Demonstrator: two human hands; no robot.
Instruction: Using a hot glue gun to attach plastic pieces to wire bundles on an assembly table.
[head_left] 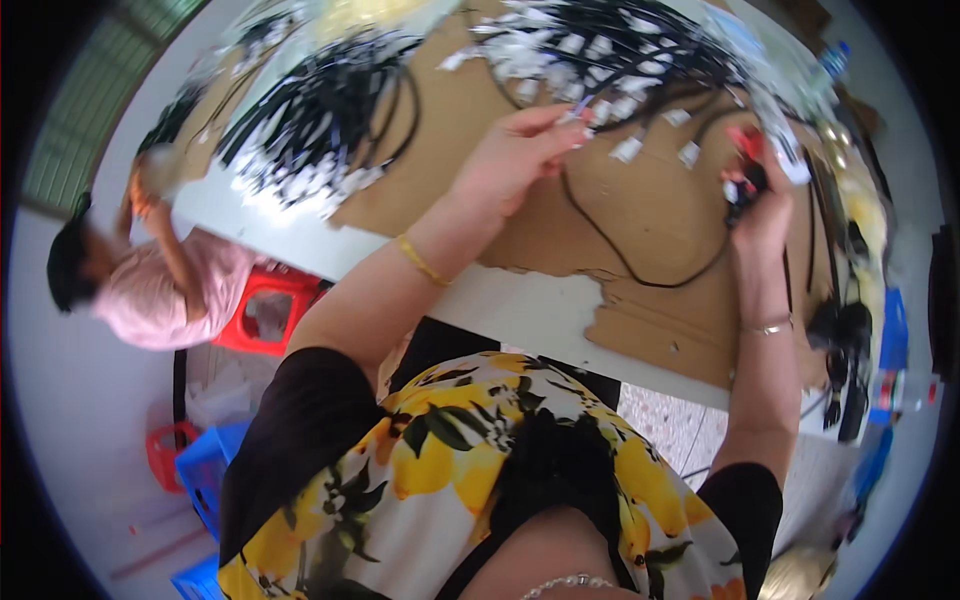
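My left hand (510,160) is closed in a pinch, its thumb and fingers on the end of a thin black cable (625,268). From there the cable hangs in a loop over the cardboard and runs up to my right hand (766,205). That hand is closed around a red-and-black piece (745,170), blurred, whose kind I cannot make out. Beyond my hands lies a big heap of black cables (640,45) with white tags or connectors at their ends. Several loose white ends lie on the cardboard between my hands.
Brown cardboard (660,335) covers much of the white table (520,300). A second cable bundle (320,110) lies to the left. At the far left a person in pink (170,290) sits by a red stool (265,310). Blue crates (205,480) stand below. A bottle (905,391) lies right.
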